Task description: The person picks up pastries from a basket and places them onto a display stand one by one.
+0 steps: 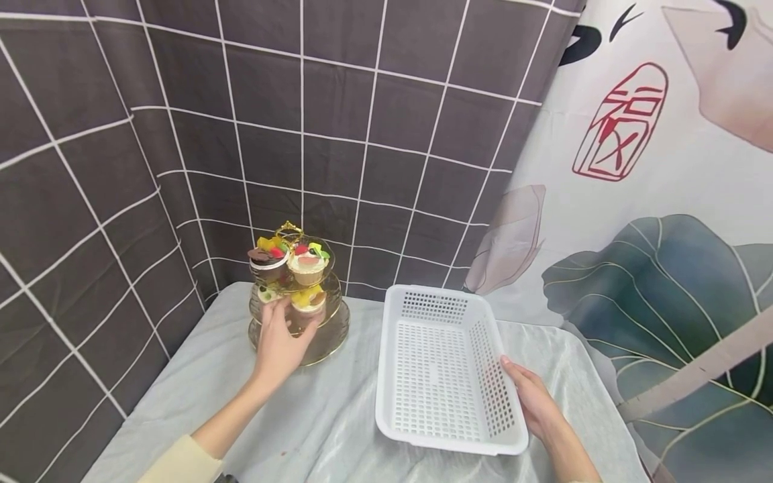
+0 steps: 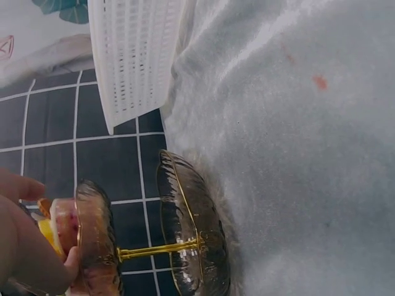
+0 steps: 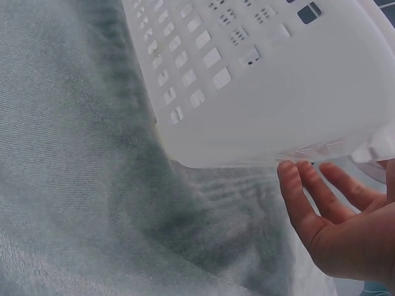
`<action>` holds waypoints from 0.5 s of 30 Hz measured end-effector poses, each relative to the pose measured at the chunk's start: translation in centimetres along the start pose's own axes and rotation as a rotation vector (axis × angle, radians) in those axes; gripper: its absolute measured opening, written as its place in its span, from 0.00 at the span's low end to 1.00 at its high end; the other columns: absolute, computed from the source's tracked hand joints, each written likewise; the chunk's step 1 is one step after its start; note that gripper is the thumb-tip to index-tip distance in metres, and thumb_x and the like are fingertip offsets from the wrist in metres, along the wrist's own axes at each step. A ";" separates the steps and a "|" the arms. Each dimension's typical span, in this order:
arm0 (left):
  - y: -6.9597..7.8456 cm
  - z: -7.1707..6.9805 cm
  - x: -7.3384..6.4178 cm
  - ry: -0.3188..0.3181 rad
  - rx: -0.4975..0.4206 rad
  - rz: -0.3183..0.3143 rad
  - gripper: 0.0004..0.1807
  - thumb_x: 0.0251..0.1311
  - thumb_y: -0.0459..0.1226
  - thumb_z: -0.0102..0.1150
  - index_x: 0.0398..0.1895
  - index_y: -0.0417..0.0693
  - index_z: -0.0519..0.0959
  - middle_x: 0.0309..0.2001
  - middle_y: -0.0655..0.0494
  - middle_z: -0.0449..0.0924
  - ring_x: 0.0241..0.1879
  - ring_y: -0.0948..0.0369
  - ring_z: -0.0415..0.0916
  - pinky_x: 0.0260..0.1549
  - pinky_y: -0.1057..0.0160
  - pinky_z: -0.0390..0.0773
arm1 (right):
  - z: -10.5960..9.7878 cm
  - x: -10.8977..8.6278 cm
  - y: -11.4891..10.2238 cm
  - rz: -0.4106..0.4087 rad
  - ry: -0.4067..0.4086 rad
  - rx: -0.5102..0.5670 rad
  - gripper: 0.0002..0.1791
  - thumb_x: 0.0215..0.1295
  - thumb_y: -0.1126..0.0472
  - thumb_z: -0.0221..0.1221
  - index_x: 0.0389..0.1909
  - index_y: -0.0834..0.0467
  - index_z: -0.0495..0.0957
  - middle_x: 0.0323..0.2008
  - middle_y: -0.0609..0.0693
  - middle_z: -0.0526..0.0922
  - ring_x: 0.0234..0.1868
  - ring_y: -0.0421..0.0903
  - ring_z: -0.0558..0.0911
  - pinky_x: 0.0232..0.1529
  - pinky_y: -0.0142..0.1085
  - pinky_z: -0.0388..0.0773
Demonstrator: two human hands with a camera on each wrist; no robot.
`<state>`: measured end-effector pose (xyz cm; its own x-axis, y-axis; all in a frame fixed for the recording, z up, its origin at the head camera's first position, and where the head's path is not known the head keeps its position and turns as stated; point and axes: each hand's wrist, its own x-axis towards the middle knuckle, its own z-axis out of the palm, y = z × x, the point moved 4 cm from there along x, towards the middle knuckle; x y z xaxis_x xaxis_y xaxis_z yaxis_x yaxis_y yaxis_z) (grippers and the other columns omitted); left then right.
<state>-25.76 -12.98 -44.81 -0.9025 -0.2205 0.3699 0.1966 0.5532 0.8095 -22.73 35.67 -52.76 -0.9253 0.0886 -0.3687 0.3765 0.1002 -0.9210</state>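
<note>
My left hand (image 1: 280, 339) reaches in at the middle tier of a three-tiered glass stand (image 1: 329, 339) with gold trim. Thumb and fingers are spread apart there, close around a small cupcake with yellow topping (image 1: 309, 298); a green-topped one (image 1: 268, 294) lies partly behind the fingers. On the top tier sit a chocolate-coloured cupcake (image 1: 268, 260) and a cream one (image 1: 309, 265) with fruit on it. At the right side of a white plastic basket (image 1: 435, 446), my right hand (image 1: 534, 396) holds the rim, fingers against its outside in the right wrist view (image 3: 345, 228).
A pale grey cloth (image 1: 338, 416) covers the table. Behind the stand hangs a dark curtain (image 1: 417, 168) with a white grid, and a patterned white curtain (image 1: 561, 282) hangs to the right. A pale diagonal bar (image 1: 694, 369) crosses the right side.
</note>
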 end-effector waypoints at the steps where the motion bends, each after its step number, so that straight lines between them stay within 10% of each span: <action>1: 0.0 -0.1 -0.1 -0.008 -0.007 -0.003 0.39 0.54 0.40 0.73 0.66 0.34 0.66 0.59 0.40 0.63 0.56 0.45 0.72 0.55 0.50 0.78 | 0.0 -0.1 0.0 -0.001 0.000 0.000 0.45 0.70 0.30 0.44 0.76 0.57 0.55 0.69 0.64 0.67 0.64 0.59 0.75 0.55 0.48 0.81; 15: 2.2 -1.1 -2.3 -0.034 -0.070 0.013 0.39 0.54 0.40 0.73 0.65 0.33 0.66 0.60 0.43 0.64 0.59 0.49 0.70 0.57 0.52 0.77 | 0.2 -0.4 -0.3 -0.011 0.020 -0.012 0.43 0.73 0.32 0.42 0.76 0.57 0.53 0.70 0.64 0.66 0.66 0.60 0.72 0.55 0.47 0.80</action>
<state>-22.85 -12.12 -43.35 -0.9121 -0.1852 0.3659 0.2339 0.4979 0.8351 -22.49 35.39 -52.40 -0.9285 0.1069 -0.3557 0.3668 0.1132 -0.9234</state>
